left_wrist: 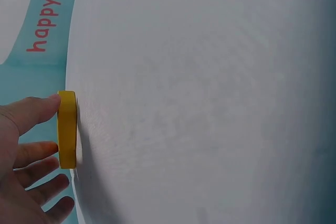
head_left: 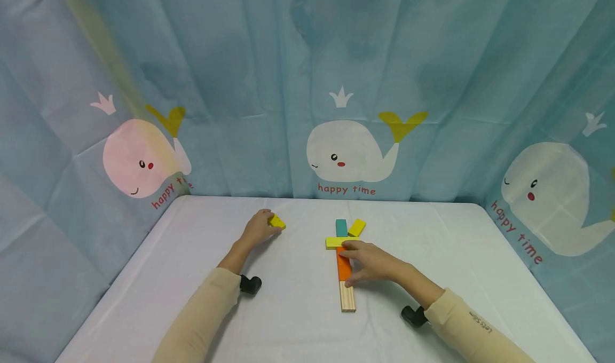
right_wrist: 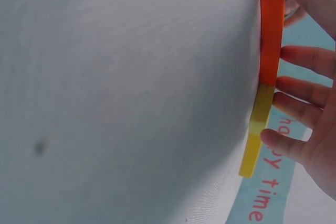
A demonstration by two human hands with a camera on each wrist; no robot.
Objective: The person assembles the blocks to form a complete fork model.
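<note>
My left hand (head_left: 260,229) pinches a yellow block (head_left: 276,222) between thumb and fingers at the left. In the left wrist view that same yellow block (left_wrist: 67,129) shows its side, with the thumb near one end and a finger lower down. My right hand (head_left: 373,261) lies spread over a row of blocks: a teal block (head_left: 341,227), a crosswise light yellow block (head_left: 334,243), an orange block (head_left: 344,269) and a plain wood block (head_left: 347,298). Its fingertips touch the row from above, not curled round any block. Another yellow block (head_left: 357,227) sits slantwise beside the teal one.
A white cloth (head_left: 298,309) covers the table. Blue curtains (head_left: 250,85) with whale prints hang behind and at both sides. Black wrist cameras (head_left: 250,285) are worn on both wrists.
</note>
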